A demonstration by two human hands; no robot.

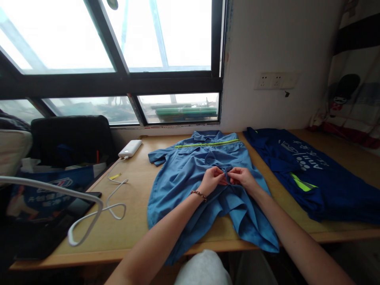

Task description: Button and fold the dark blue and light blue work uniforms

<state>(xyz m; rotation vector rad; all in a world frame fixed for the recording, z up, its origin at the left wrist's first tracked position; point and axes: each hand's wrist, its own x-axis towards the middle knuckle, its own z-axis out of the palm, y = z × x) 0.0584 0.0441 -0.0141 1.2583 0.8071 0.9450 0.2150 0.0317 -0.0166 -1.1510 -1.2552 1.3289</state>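
A light blue short-sleeved work shirt [175,190] with a yellow-green stripe across the chest lies face up, its collar toward the window. My left hand [213,180], with a braided bracelet at the wrist, pinches the shirt's front edge near the middle. Close beside it, my right hand [241,178] pinches the same front strip from the other side. Between the two hands the cloth is lifted and bunched. Any button under the fingertips is too small to make out. The shirt's lower hem hangs over the table's near edge.
A dark blue garment [341,186] with white print lies on the wooden table [133,221] at the right. A white power bank [130,148] with a looping white cable [114,198] is at the left. Beyond stand a black chair [71,136] and a blue bag [56,186].
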